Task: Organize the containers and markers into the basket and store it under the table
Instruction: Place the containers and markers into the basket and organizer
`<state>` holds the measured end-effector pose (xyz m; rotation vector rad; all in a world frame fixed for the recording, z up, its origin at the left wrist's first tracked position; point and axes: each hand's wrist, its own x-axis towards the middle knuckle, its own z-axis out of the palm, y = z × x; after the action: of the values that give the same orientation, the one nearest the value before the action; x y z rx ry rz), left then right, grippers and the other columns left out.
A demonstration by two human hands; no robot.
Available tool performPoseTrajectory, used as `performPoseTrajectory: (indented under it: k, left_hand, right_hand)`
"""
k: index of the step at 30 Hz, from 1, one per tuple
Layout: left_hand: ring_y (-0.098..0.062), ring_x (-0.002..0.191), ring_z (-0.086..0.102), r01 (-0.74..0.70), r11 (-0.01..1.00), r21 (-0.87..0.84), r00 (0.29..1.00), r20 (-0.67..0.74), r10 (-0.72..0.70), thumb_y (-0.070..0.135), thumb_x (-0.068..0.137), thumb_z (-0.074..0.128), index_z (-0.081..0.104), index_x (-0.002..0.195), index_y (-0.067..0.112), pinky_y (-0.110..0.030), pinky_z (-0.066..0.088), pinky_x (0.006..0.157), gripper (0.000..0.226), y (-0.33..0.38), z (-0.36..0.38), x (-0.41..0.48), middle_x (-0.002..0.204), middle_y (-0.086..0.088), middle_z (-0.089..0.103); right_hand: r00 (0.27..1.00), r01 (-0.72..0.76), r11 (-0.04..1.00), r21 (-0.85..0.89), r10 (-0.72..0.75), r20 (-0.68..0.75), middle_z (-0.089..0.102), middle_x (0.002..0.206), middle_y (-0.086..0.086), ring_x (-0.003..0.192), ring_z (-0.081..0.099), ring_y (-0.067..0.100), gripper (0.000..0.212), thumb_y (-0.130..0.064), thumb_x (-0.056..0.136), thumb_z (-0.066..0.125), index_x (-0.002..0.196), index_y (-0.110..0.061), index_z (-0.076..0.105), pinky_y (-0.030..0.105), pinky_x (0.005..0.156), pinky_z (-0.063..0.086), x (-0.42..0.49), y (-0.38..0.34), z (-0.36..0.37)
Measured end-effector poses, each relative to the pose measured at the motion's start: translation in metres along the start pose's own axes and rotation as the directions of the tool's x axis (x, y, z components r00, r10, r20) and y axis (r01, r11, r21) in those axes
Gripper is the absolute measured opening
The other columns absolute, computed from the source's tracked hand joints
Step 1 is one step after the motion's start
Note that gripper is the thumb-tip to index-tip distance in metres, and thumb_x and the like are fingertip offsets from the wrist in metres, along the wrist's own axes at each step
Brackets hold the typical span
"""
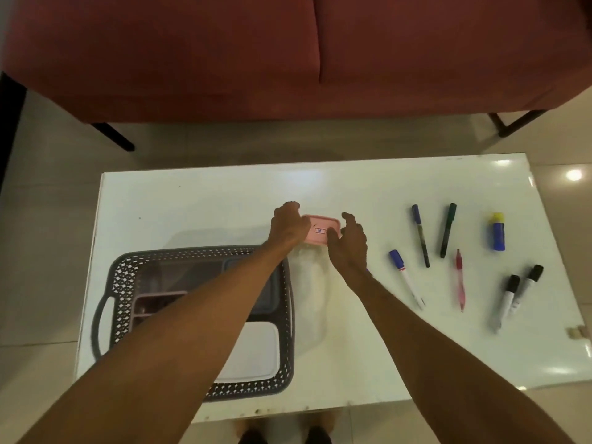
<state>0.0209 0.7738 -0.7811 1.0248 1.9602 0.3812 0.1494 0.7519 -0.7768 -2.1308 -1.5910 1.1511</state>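
Both hands reach to the middle of the desk (192, 200): the left hand (286, 227) is curled around one end of a pink container (320, 230), while the right hand (349, 243) cups the other end with fingers loosely spread. The dark basket (123, 270) sits at the near left corner with containers already inside, and the markers (448, 233) lie scattered toward the right edge.

Left forearm (192, 315) hides much of the basket (121, 277) interior and its containers. Both hands cover the ends of the pink container (320, 224); its label (320, 231) is too small to read. The sofa (288, 52) is cut off at the far edge.
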Motion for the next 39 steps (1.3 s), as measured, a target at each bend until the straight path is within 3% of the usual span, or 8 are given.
performPoseTrajectory:
  k: [3, 10, 17, 23, 27, 30, 35, 39]
  left_hand:
    - [-0.028, 0.120, 0.060, 0.001, 1.000, 0.002, 1.000, -0.031, -0.001, 0.006, 0.091, 0.059, 0.059, 0.135, 0.007, -0.027, 0.049, 0.092, 0.044, 0.002, -0.004, -0.003, 0.135, -0.013, 0.061]
    - [-0.014, 0.094, 0.069, -0.125, 0.977, -0.170, 0.956, -0.285, 0.073, 0.000, 0.087, 0.062, 0.071, 0.121, 0.010, -0.027, 0.057, 0.090, 0.037, -0.023, -0.091, -0.065, 0.116, -0.005, 0.074]
    - [-0.020, 0.098, 0.073, 0.030, 0.963, -0.269, 0.920, -0.368, -0.132, 0.002, 0.083, 0.074, 0.075, 0.114, 0.009, -0.019, 0.058, 0.079, 0.032, -0.117, -0.184, -0.114, 0.110, -0.006, 0.076]
    - [-0.023, 0.095, 0.074, 0.157, 0.934, -0.321, 0.900, -0.342, -0.269, -0.005, 0.079, 0.071, 0.077, 0.107, 0.007, -0.038, 0.059, 0.091, 0.030, -0.191, -0.208, -0.114, 0.100, -0.009, 0.078]
    - [-0.023, 0.101, 0.072, 0.186, 0.939, -0.289, 0.919, -0.287, -0.270, -0.007, 0.082, 0.063, 0.076, 0.110, 0.007, -0.024, 0.056, 0.080, 0.034, -0.210, -0.206, -0.103, 0.106, -0.011, 0.077]
    - [-0.025, 0.104, 0.071, 0.193, 0.942, -0.274, 0.936, -0.237, -0.261, -0.008, 0.085, 0.055, 0.074, 0.114, 0.006, -0.014, 0.050, 0.069, 0.037, -0.214, -0.205, -0.096, 0.111, -0.013, 0.076]
    - [-0.025, 0.099, 0.067, 0.214, 0.957, -0.197, 0.954, -0.166, -0.248, -0.005, 0.087, 0.048, 0.073, 0.112, 0.005, -0.010, 0.043, 0.056, 0.037, -0.224, -0.205, -0.098, 0.111, -0.015, 0.073]
    - [-0.029, 0.098, 0.067, 0.179, 0.973, -0.149, 0.961, -0.185, -0.205, -0.005, 0.090, 0.045, 0.071, 0.109, 0.000, -0.011, 0.041, 0.051, 0.032, -0.222, -0.207, -0.106, 0.109, -0.018, 0.072]
  right_hand:
    - [0.998, 0.061, 0.998, 0.026, -0.060, -0.018, 0.062, 0.131, 0.017, 0.122, 0.057, 0.034, 0.037, -0.011, 0.100, 0.049, 0.136, -0.005, 0.054, 0.043, 0.107, 0.044, 0.004, -0.002, -0.001]
    - [0.975, 0.217, 0.962, 0.168, -0.204, -0.092, 0.070, 0.119, 0.011, 0.101, 0.068, 0.021, 0.026, -0.012, 0.100, 0.054, 0.124, -0.009, 0.065, 0.024, 0.081, 0.055, -0.043, -0.062, 0.005]
    - [0.956, 0.257, 0.928, 0.271, -0.286, 0.071, 0.072, 0.112, 0.009, 0.091, 0.067, 0.017, 0.026, -0.011, 0.096, 0.058, 0.120, -0.010, 0.069, 0.025, 0.076, 0.058, -0.118, -0.120, 0.083]
    - [0.950, 0.189, 0.954, 0.232, -0.238, 0.202, 0.075, 0.111, 0.009, 0.100, 0.070, 0.020, 0.027, -0.001, 0.091, 0.059, 0.114, -0.006, 0.072, 0.032, 0.087, 0.060, -0.143, -0.134, 0.158]
    - [0.966, 0.174, 0.977, 0.124, -0.194, 0.173, 0.074, 0.111, 0.011, 0.092, 0.063, 0.013, 0.025, 0.002, 0.090, 0.058, 0.109, -0.006, 0.071, -0.001, 0.058, 0.044, -0.136, -0.139, 0.182]
    - [0.970, 0.157, 0.987, 0.038, -0.161, 0.182, 0.074, 0.110, 0.012, 0.091, 0.063, 0.015, 0.021, 0.001, 0.089, 0.058, 0.105, -0.005, 0.071, 0.000, 0.048, 0.039, -0.127, -0.142, 0.191]
    - [0.963, 0.125, 0.992, 0.019, -0.126, 0.238, 0.075, 0.106, 0.013, 0.092, 0.069, 0.020, 0.024, 0.003, 0.089, 0.056, 0.103, -0.002, 0.074, 0.018, 0.066, 0.050, -0.128, -0.142, 0.202]
    - [0.956, 0.123, 0.992, 0.028, -0.126, 0.264, 0.074, 0.107, 0.011, 0.086, 0.060, 0.013, 0.029, 0.005, 0.090, 0.050, 0.105, -0.004, 0.074, 0.002, 0.052, 0.041, -0.129, -0.140, 0.201]
